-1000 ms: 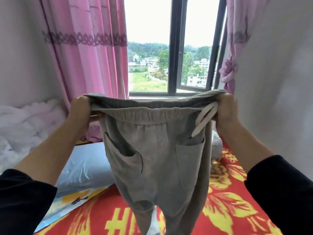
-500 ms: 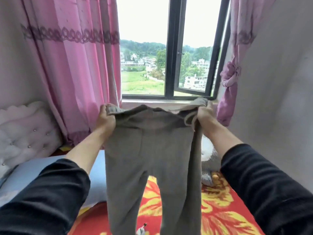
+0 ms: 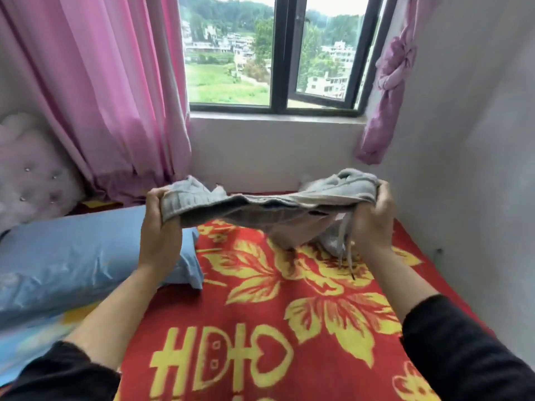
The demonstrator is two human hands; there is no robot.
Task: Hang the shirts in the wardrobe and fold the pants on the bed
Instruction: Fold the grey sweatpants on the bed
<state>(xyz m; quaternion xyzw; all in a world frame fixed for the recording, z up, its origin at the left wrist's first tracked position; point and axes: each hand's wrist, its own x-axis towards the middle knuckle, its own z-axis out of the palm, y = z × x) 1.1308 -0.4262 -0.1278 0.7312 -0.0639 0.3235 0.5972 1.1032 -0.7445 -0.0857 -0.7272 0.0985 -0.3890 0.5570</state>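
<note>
Both hands hold grey pants (image 3: 260, 206) stretched above a red and yellow blanket (image 3: 289, 314): the left hand (image 3: 159, 227) grips one end, the right hand (image 3: 373, 221) the other. A blue pillow (image 3: 72, 256) lies at the left.

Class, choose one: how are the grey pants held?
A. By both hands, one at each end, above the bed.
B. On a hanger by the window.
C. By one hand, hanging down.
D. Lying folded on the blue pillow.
A: the left hand and the right hand each grip an end of the grey pants, stretched above the red blanket.
</note>
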